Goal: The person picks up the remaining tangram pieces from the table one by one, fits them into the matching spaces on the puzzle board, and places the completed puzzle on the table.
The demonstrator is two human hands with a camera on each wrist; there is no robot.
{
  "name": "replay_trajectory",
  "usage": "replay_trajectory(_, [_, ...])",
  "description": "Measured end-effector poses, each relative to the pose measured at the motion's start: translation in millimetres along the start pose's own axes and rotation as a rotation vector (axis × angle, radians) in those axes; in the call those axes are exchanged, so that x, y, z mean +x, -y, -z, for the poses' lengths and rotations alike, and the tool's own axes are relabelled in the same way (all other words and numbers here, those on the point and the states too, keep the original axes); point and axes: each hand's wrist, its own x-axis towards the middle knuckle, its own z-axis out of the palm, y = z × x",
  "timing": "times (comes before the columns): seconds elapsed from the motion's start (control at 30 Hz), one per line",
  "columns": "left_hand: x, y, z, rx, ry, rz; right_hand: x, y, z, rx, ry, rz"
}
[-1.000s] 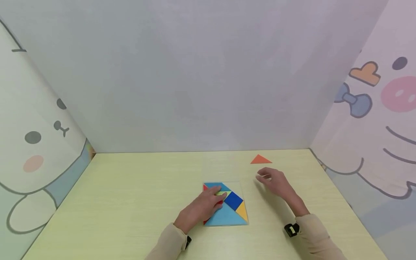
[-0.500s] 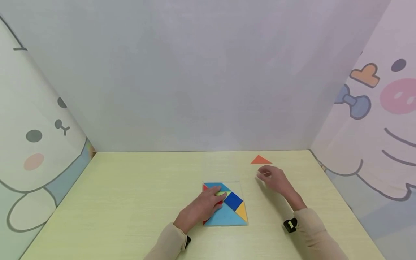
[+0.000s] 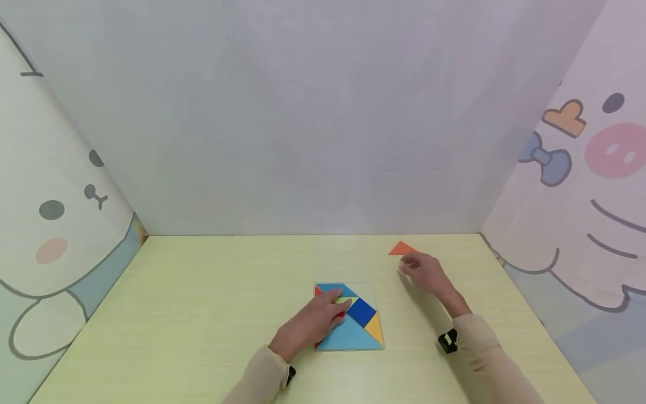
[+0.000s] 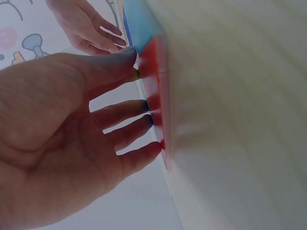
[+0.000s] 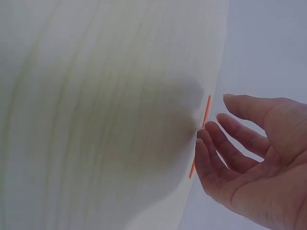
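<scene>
My left hand (image 3: 314, 324) rests with its fingertips on a square tangram puzzle (image 3: 348, 336). In the left wrist view the fingertips press on its red piece (image 4: 151, 72), spread along the face. Around the hand show a dark blue square (image 3: 361, 312), a yellow triangle (image 3: 375, 329) and light blue pieces; the hand hides part of the red and green ones. My right hand (image 3: 426, 273) hovers just in front of an orange triangle (image 3: 401, 248) that lies flat on the table. Its fingers are loosely bent and hold nothing, with the thumb apart from them in the right wrist view.
The pale yellow table (image 3: 227, 292) ends at a grey-white back wall (image 3: 313, 140). Side panels with cartoon animals stand left and right. A pale bare corner (image 3: 367, 290) shows in the upper right of the puzzle.
My right hand has moved slightly away from me, towards the orange triangle, and now overlaps its near right corner in the head view. The left hand has stayed on the puzzle.
</scene>
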Motion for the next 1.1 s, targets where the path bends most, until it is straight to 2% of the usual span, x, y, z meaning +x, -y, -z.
replay_trajectory(0.63, [0.2,-0.9,5.0,-0.011,-0.007,-0.013,17,-3,-2.2,0.02,0.013,0.033])
replay_trajectory(0.77, [0.7,0.1,3.7,-0.015,0.002,-0.002,19,-2,-2.1,0.012,0.023,0.026])
replay_trajectory(1.1, [-0.1,1.1,1.5,-0.012,-0.017,-0.029,27,-10,-1.4,-0.008,0.034,0.036])
